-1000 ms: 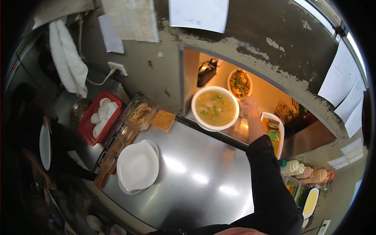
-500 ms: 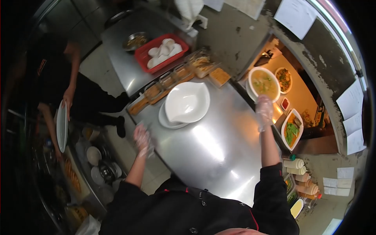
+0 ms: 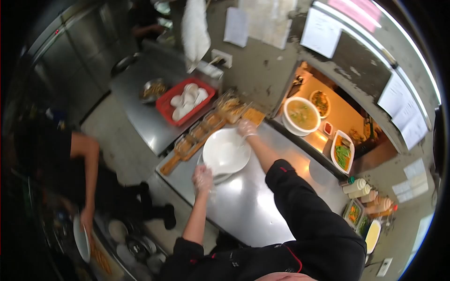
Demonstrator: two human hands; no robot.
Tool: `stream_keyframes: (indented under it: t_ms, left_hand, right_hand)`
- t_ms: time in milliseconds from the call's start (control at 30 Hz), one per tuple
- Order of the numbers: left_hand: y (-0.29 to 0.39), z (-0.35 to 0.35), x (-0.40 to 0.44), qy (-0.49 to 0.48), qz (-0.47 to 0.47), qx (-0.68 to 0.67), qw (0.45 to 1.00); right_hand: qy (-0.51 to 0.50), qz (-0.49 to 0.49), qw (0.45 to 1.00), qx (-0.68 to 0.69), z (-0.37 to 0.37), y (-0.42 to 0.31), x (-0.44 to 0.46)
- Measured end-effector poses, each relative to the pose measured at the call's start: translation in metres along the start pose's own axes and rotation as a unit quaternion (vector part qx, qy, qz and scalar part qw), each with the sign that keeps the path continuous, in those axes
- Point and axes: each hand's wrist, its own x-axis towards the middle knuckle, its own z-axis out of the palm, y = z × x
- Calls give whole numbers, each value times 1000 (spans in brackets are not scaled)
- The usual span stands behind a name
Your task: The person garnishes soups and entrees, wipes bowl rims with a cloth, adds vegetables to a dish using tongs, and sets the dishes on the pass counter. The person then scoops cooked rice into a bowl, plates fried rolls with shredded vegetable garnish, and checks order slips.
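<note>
Reached over the steel counter (image 3: pixel 276 215) to the white bowl (image 3: pixel 227 152), just beyond the left hand and short of the right, partly over the white dish (image 3: pixel 223 179). Curled the left hand (image 3: pixel 203 180) and bent the right hand (image 3: pixel 247 127) at opposite rims; could not tell if gripping. Seemed, at a guess, heavyish, stiff, slick under gloves and breakable; best held low on opposite sides, not by the lip.

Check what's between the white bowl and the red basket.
Row of small clear containers on a long wooden board; the head view shows it.
</note>
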Motion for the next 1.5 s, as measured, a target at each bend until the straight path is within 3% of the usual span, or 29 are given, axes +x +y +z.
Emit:
stream_keyframes:
  t_ms: [33,100,200,300,400,500,533,600,633,733,800,867,900,967,1000,1067,1100,1133,1167,1233,1367,1433,1500]
  left_hand:
    - [-12,4,9,-3,-27,-32,999]
    - [58,-9,-6,-14,-190,-114,975]
    - [38,-7,4,-73,-212,-123,967]
    - [47,-6,2,-69,-189,-74,977]
    - [65,-5,-12,-59,20,3,998]
    - [141,-21,-56,-155,6,-73,985]
    - [142,-18,-66,-230,-67,-120,963]
    - [141,-16,-89,-369,-213,-203,882]
    - [142,-16,-108,-438,-266,-274,813]
    - [114,7,-170,-547,-296,-240,746]
    - [105,22,-216,-614,-328,-252,673]
    - [94,31,-273,-664,-374,-286,582]
    - [94,43,-298,-672,-400,-165,601]
    - [64,71,-346,-719,-410,-120,547]
    - [69,72,-372,-720,-413,-100,549]
    - [86,78,-419,-721,-409,-65,556]
    - [86,84,-437,-729,-402,-64,550]
    - [83,94,-455,-737,-395,-65,544]
    - [80,104,-476,-744,-387,-65,540]
    - [80,118,-518,-731,-388,-85,555]
    - [56,147,-586,-668,-403,-143,609]
    - [32,160,-610,-646,-404,-170,625]
    - [22,164,-636,-592,-375,-189,688]
  right_hand:
    - [-27,-19,999,-24,-9,-9,-7]
    - [-32,-23,999,-9,-10,-12,-13]
    - [1,6,1000,21,-9,-12,-17]
    - [11,-67,998,9,-16,-5,-24]
    - [132,-121,984,14,-4,20,-24]
    - [166,-102,981,13,-22,50,-60]
    - [168,-89,982,17,-40,61,-86]
    - [338,-134,930,49,-59,89,-151]
    - [262,-37,962,59,-65,107,-186]
    - [97,177,977,67,-95,156,-310]
    - [186,203,953,129,-90,197,-398]
    - [175,213,959,71,-75,252,-504]
    - [141,269,952,25,-75,271,-562]
    - [29,387,913,-126,-75,300,-683]
    - [59,500,860,-86,-86,301,-743]
    - [94,609,775,-139,-99,298,-867]
    - [57,596,771,-218,-107,292,-924]
    - [30,675,710,-201,-134,271,-945]
    - [3,683,707,-182,-151,255,-973]
    - [-55,685,718,-111,-138,253,-1041]
    - [79,611,781,-101,-135,228,-1072]
    - [142,511,833,-155,-124,231,-1077]
    - [107,460,879,-72,-122,237,-1065]
